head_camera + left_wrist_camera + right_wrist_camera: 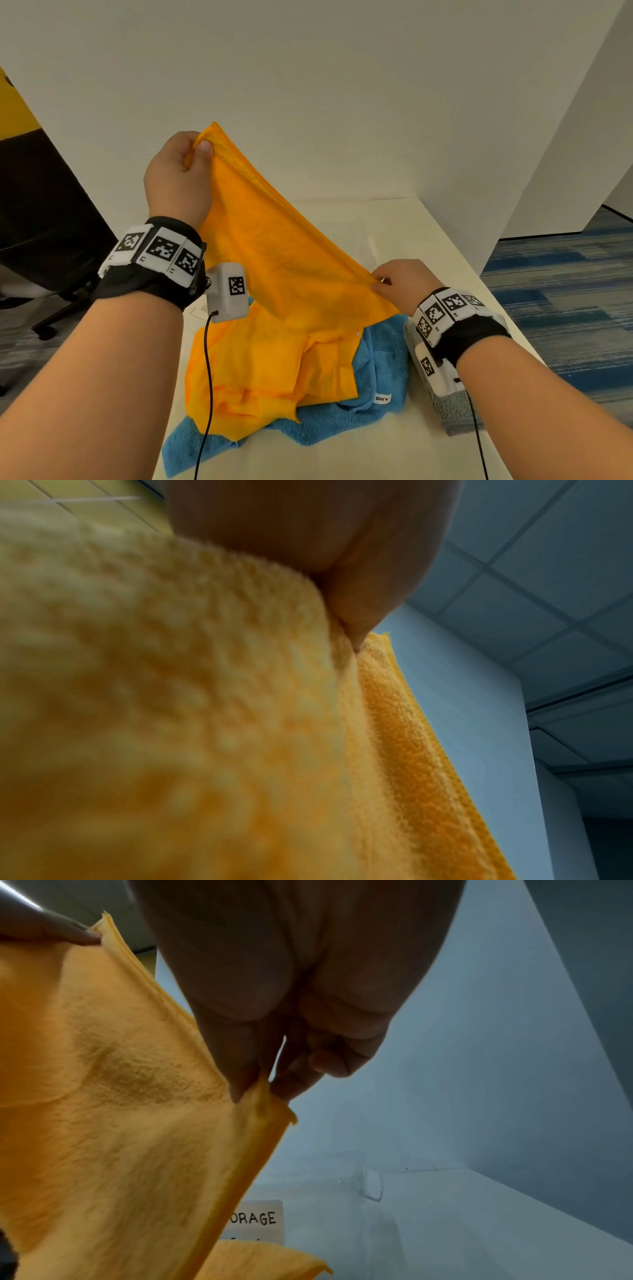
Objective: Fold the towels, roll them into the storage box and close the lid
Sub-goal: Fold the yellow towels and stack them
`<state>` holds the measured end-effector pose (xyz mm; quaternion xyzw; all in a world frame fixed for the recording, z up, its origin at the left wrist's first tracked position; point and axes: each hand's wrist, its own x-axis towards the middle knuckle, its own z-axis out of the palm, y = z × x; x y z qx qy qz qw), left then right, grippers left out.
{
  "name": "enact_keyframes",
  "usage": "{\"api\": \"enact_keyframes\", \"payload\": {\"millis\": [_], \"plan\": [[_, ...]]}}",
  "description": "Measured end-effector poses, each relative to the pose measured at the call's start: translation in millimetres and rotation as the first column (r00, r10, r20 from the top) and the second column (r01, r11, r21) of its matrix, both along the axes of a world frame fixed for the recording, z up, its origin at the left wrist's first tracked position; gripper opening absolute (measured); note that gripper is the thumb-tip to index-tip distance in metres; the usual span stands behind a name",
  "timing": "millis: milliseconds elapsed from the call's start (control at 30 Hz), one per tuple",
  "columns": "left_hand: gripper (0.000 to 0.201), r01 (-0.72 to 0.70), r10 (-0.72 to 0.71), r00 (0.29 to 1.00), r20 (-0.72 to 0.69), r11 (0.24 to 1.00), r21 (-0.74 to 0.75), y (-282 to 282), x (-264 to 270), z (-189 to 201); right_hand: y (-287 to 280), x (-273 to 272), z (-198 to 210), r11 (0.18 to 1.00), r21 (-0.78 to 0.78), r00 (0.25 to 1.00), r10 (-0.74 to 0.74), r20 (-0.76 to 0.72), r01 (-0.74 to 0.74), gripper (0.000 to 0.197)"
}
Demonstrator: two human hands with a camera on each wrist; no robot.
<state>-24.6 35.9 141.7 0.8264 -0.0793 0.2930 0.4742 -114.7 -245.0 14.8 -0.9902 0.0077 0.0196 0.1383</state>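
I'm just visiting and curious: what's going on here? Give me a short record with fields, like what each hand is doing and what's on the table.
Left hand: raised, pinches one corner of the orange towel
Right hand: lower, pinches another corner of the same towel
Orange towel: stretched between the hands, lower part bunched on the blue towel
Blue towel: crumpled on the white table
Grey towel: at the right table edge, partly behind the right wrist
Storage box: only a partial label visible in the right wrist view

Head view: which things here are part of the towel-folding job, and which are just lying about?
Part of the job:
- orange towel, pinched at two corners by the left hand and right hand
- blue towel, lying under it
- grey towel, folded, at the right
- clear storage box, labelled

Just lying about:
- office chair
- white partition
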Motion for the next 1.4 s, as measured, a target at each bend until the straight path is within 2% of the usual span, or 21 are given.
{"api": "enact_keyframes", "payload": {"millis": [133,367,500,600,667,767,867,1067,1133,1233,1267,1400], "plan": [[0.028,0.009,-0.009,1.0,-0.004,1.0,-0.003,-1.1,-1.0,-0.5,1.2,-0.1,-5.1,0.998,-0.048,0.998,0.039,-0.04,-0.041,0.027],[0.028,-0.012,0.012,1.0,-0.003,1.0,-0.024,2.1,0.3,1.8,-1.9,0.8,-5.4,0.996,-0.094,0.993,-0.011,-0.118,0.0,0.045],[0.029,-0.027,0.027,1.0,-0.004,0.999,-0.017,5.1,0.4,1.6,-5.5,-0.2,-7.0,0.992,-0.081,0.992,-0.103,-0.077,0.097,0.033],[0.029,-0.052,0.052,0.998,-0.018,0.998,-0.02,8.9,0.8,1.1,-11.0,-3.7,-6.0,0.982,-0.012,0.982,-0.187,-0.032,0.187,0.029],[0.029,-0.066,0.065,0.997,-0.035,0.997,-0.03,11.3,1.0,0.6,-16.1,-6.1,-4.9,0.964,0.095,0.967,-0.253,0.032,0.249,0.03],[0.031,-0.088,0.087,0.994,-0.061,0.996,-0.022,15.3,2.6,-2.9,-23.6,-8.4,-0.6,0.918,0.238,0.927,-0.353,0.129,0.316,0.025],[0.032,-0.112,0.112,0.989,-0.101,0.994,-0.001,18.7,4.1,-8.7,-31.6,-9.3,4.7,0.829,0.42,0.866,-0.471,0.171,0.368,0.021],[0.035,-0.125,0.126,0.975,-0.181,0.992,0.017,20.3,3.9,-18.2,-40.5,-12.6,19.5,0.619,0.728,0.767,-0.607,0.208,0.293,0.022],[0.036,-0.13,0.133,0.971,-0.199,0.991,0.029,21.5,5.2,-20.5,-41.9,-13.5,25.8,0.58,0.774,0.773,-0.603,0.198,0.254,0.022],[0.036,-0.148,0.154,0.959,-0.236,0.988,0.044,23.3,6.2,-23.3,-42.5,-13.4,31.8,0.594,0.773,0.8,-0.565,0.205,0.222,0.006],[0.036,-0.153,0.161,0.955,-0.25,0.987,0.05,23.9,6.4,-24.0,-41.6,-13.1,33.2,0.579,0.788,0.802,-0.562,0.199,0.21,0.008],[0.038,-0.153,0.165,0.936,-0.311,0.986,0.063,24.5,7.6,-27.8,-35.3,-10.4,38.1,0.436,0.883,0.818,-0.564,0.115,0.176,0.01]]}}
